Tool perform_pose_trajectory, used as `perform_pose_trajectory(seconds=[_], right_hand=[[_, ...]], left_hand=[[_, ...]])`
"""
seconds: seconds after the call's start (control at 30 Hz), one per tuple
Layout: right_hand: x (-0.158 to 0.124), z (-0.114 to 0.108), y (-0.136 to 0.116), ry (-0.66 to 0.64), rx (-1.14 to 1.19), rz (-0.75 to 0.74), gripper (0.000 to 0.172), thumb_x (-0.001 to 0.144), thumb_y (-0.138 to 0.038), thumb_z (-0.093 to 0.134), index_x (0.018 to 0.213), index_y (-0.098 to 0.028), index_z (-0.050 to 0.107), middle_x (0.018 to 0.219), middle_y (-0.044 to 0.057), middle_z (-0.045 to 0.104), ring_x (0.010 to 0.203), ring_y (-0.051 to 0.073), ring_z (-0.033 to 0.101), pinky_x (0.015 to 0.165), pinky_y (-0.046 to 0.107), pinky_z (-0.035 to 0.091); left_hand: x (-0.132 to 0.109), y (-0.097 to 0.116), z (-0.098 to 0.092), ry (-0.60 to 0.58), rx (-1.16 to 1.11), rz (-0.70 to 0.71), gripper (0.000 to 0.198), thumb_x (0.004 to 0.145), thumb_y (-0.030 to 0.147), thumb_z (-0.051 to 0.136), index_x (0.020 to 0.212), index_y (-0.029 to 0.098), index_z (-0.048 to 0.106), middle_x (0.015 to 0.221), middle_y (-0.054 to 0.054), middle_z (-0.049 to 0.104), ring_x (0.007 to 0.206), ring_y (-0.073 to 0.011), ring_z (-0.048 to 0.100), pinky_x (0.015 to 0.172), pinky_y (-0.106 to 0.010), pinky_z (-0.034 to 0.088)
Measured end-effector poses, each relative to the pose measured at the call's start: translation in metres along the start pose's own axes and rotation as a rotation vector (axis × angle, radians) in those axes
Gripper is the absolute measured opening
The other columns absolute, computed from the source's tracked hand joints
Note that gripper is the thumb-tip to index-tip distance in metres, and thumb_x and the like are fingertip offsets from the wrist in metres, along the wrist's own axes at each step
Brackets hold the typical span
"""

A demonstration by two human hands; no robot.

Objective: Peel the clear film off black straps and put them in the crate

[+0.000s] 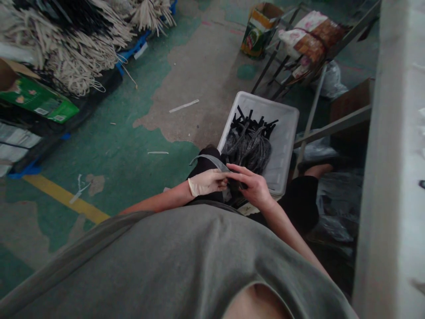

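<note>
A grey strap curves up and left out of my hands, its far end loose over my dark trouser leg. My left hand, in a pale glove, is closed around the strap with the fingertips pressed together. Against it lies my bare right hand, fingers bent over the same strap and a darker part below them. What sits under the right palm is partly hidden. Just beyond the hands, a white plastic bin holds a heap of dark grey and black straps.
To the right runs a pale table edge above a metal frame. A stool with a patterned cushion and an open carton stand ahead. Bundles of cream cords lie on a blue pallet at left. Paper strips litter the floor.
</note>
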State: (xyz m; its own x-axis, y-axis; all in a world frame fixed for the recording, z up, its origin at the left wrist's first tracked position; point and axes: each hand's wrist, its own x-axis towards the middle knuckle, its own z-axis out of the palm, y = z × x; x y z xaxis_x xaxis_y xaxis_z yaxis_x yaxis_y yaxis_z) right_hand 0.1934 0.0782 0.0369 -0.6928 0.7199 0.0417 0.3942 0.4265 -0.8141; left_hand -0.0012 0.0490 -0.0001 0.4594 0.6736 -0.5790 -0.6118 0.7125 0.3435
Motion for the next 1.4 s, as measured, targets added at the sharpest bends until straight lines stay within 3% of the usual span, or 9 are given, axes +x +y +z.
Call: perform_pose_trajectory(seconds=[0.23,0.4,0.53,0.63,0.73,0.87,0.97,1.17,1.4], right_hand=[[-0.004,-0.01,-0.021,0.171,-0.005,0.085,0.021,0.09,-0.028,0.054,0.096,-0.024,0.073,0.097,0.005,0.073,0.09,0.019,0.068,0.084,0.032,0.053],[-0.04,-0.044,-0.042,0.131,0.118,0.224,0.02,0.086,-0.039,0.059,0.079,-0.025,0.073,0.08,0.005,0.072,0.076,0.022,0.067,0.076,0.034,0.053],[-0.067,-0.046,-0.039,-0.09,0.285,0.269,0.021,0.086,-0.04,0.062,0.079,-0.024,0.074,0.079,0.006,0.072,0.074,0.022,0.067,0.07,0.032,0.053],[-0.072,-0.033,-0.028,-0.123,0.381,0.345,0.032,0.088,-0.046,0.058,0.081,-0.019,0.073,0.072,0.006,0.07,0.067,0.019,0.064,0.063,0.03,0.051],[-0.057,-0.026,-0.013,0.059,0.515,0.401,0.042,0.088,-0.055,0.055,0.084,-0.015,0.07,0.082,0.008,0.072,0.057,0.014,0.058,0.055,0.027,0.049],[-0.023,-0.048,0.002,0.36,0.589,0.361,0.042,0.083,-0.056,0.059,0.088,-0.015,0.068,0.132,0.013,0.06,0.055,0.007,0.055,0.049,0.023,0.047],[-0.006,-0.072,0.007,0.415,0.561,0.296,0.041,0.081,-0.053,0.062,0.094,-0.015,0.07,0.13,0.012,0.061,0.053,0.005,0.054,0.042,0.019,0.04],[-0.006,-0.086,-0.003,0.398,0.538,0.094,0.034,0.085,-0.047,0.06,0.086,-0.015,0.072,0.113,0.011,0.07,0.076,0.015,0.065,0.053,0.021,0.049],[-0.025,-0.071,-0.032,0.341,0.082,0.031,0.027,0.092,-0.035,0.054,0.1,-0.019,0.074,0.115,0.008,0.07,0.091,0.018,0.069,0.075,0.028,0.055]], left_hand=[[-0.007,0.003,0.001,-0.157,-0.087,-0.115,0.021,0.083,0.023,0.065,0.099,0.009,0.069,0.1,-0.016,0.071,0.092,-0.0234,0.069,0.084,-0.035,0.052],[0.019,0.045,-0.042,0.255,-0.432,0.146,0.042,0.095,0.044,0.046,0.096,0.007,0.065,0.086,-0.015,0.071,0.081,-0.0217,0.07,0.077,-0.034,0.055],[0.038,0.091,-0.062,0.483,-0.488,0.426,0.031,0.098,0.034,0.042,0.101,0.011,0.062,0.071,-0.006,0.067,0.062,-0.0126,0.065,0.065,-0.024,0.053],[0.045,0.097,-0.041,0.39,-0.334,0.545,0.018,0.095,0.024,0.051,0.109,0.018,0.061,0.074,-0.001,0.068,0.058,-0.0085,0.063,0.058,-0.019,0.047],[0.046,0.07,-0.01,0.188,-0.007,0.516,0.028,0.087,0.028,0.064,0.113,0.017,0.062,0.079,-0.004,0.069,0.059,-0.0104,0.063,0.052,-0.019,0.043],[0.039,0.022,0.01,-0.052,0.356,0.395,0.044,0.081,0.042,0.07,0.114,0.014,0.064,0.081,-0.007,0.07,0.062,-0.0115,0.062,0.054,-0.02,0.042],[0.032,-0.003,0.011,-0.172,0.551,0.309,0.049,0.082,0.048,0.067,0.115,0.013,0.065,0.083,-0.009,0.071,0.064,-0.0129,0.063,0.055,-0.021,0.041],[0.019,-0.013,0.019,-0.246,0.726,0.186,0.048,0.082,0.055,0.064,0.101,0.011,0.069,0.079,-0.009,0.07,0.068,-0.0158,0.064,0.064,-0.025,0.044],[0.019,-0.006,0.082,-0.22,0.933,0.426,0.041,0.084,0.053,0.06,0.086,0.013,0.069,0.085,-0.007,0.069,0.083,-0.0188,0.061,0.081,-0.03,0.046]])
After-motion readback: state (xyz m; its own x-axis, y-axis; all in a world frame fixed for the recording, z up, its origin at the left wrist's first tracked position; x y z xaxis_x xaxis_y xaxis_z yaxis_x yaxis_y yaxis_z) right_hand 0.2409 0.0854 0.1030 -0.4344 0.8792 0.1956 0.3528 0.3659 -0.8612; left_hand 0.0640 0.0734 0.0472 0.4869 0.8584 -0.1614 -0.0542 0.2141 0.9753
